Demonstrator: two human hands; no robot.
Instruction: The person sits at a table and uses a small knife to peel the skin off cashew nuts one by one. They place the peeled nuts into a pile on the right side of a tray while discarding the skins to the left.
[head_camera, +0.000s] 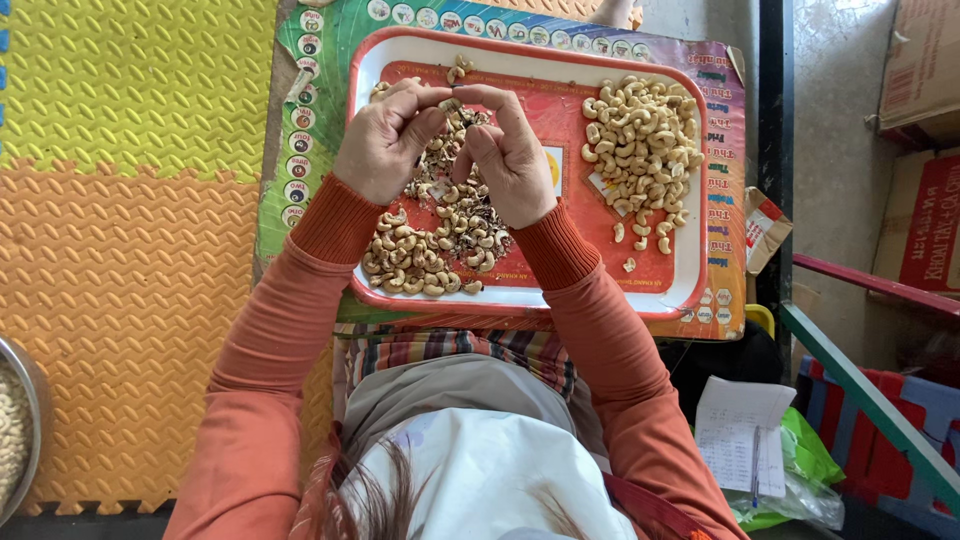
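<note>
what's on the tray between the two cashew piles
Bare red tray surface separates the unpeeled cashew pile from the pale peeled cashew pile, seen in the head view.

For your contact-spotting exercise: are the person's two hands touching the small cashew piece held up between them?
Touching. The head view shows fingertips of the left hand and right hand meeting on the cashew piece above the red tray.

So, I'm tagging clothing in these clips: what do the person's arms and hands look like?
Both arms wear long orange-red sleeves with ribbed cuffs at the wrists. The left hand and right hand are bare: no gloves, rings or watch show.
</note>
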